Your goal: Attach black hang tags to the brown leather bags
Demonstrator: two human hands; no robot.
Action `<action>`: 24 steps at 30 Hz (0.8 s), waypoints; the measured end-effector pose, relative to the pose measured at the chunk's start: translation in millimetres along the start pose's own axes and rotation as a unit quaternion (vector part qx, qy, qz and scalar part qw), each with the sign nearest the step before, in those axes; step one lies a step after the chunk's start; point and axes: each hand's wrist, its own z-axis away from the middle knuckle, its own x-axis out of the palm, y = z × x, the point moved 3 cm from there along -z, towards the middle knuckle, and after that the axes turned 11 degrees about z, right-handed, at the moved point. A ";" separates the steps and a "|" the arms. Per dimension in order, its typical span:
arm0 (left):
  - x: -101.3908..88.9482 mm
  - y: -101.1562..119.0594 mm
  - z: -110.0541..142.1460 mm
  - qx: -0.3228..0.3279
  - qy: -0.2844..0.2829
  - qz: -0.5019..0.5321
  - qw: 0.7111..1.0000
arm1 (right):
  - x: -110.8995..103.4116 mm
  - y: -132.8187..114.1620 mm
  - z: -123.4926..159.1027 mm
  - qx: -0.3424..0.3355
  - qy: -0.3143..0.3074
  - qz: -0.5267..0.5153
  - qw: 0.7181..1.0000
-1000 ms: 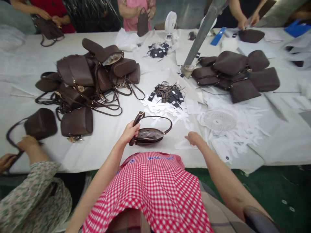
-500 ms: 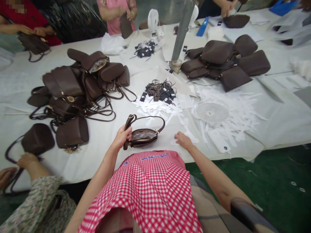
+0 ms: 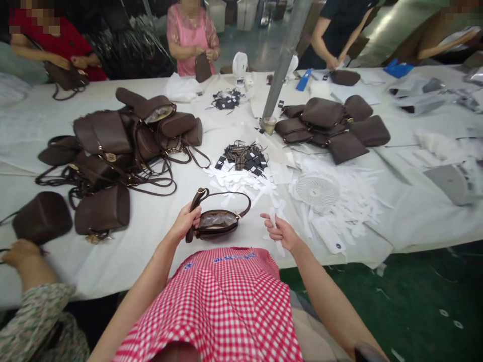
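A small dark brown handbag (image 3: 217,232) stands unzipped on the table in front of me, pale lining and clear plastic showing in its mouth. Its strap loops up behind it. My left hand (image 3: 186,221) is closed on the bag's left end, by the raised flap. To the right of the bag, apart from it, my right hand (image 3: 282,233) pinches a thin white strip (image 3: 272,217); what the strip is made of I cannot tell. Behind the bag lie a pile of black tags (image 3: 243,157) and more white strips (image 3: 245,180).
Brown bags are heaped at the left (image 3: 101,131) and the back right (image 3: 324,113). A white fan (image 3: 317,190) sits among loose strips. A grey post (image 3: 281,73) rises from the table. A co-worker's hand (image 3: 24,254) touches a bag at the left; other people stand across the table.
My right hand has risen slightly from the table and turned, with a white strip now between its fingers. The left hand keeps its hold on the handbag. The camera view has tilted up.
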 end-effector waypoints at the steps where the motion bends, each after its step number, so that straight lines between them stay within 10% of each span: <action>1: 0.5 0.0 0.3 0.001 -0.001 -0.001 1.000 | 7.5 -7.2 5.8 0.005 -0.032 -0.066 0.997; 15: 6.8 6.6 14.2 0.016 0.008 -0.011 1.000 | 61.7 -37.3 34.2 0.012 -0.070 -0.089 0.993; 24: 22.9 12.0 13.8 0.042 0.006 -0.177 0.983 | 147.4 -78.9 -24.3 0.048 -0.179 0.225 0.957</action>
